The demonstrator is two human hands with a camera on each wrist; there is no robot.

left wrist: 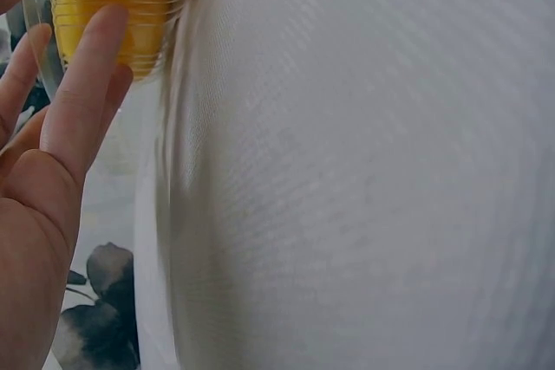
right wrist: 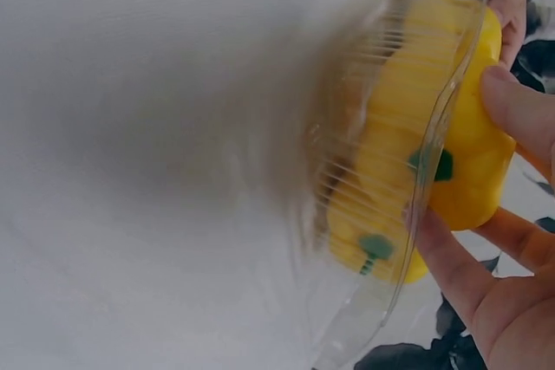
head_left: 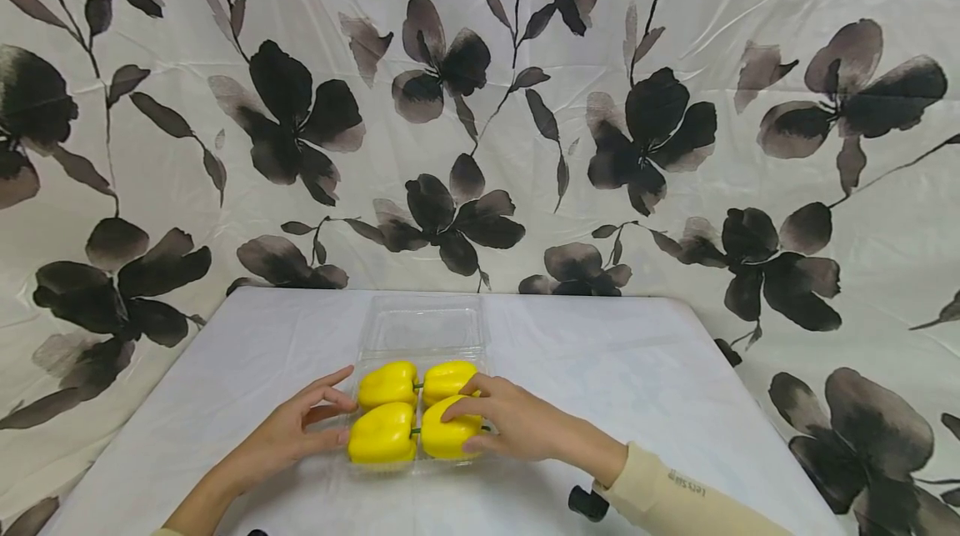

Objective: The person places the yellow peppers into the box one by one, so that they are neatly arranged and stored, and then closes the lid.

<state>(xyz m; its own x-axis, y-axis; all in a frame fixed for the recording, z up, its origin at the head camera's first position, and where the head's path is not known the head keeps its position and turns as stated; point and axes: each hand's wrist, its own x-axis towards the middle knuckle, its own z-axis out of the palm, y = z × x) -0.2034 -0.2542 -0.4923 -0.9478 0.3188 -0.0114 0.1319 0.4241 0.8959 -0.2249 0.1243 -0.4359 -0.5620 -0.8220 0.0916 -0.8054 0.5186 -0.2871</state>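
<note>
Several yellow bell peppers with green stems sit two by two in a clear plastic clamshell container [head_left: 384,469], its lid [head_left: 427,328] folded back away from me. My right hand [head_left: 517,419] holds the near right pepper [head_left: 441,438], thumb on one side and fingers on the other. In the right wrist view that pepper [right wrist: 481,145] rises above the container's rim. Beside the container's left side is my left hand [head_left: 300,428], its fingers spread near the near left pepper [head_left: 381,433]. The left wrist view shows its extended fingers [left wrist: 82,93] along the ribbed wall.
A white cloth covers the table [head_left: 600,369]. Behind it hangs a pale curtain [head_left: 555,186] with dark flowers. A small black object [head_left: 588,503] shows by my right sleeve [head_left: 675,494].
</note>
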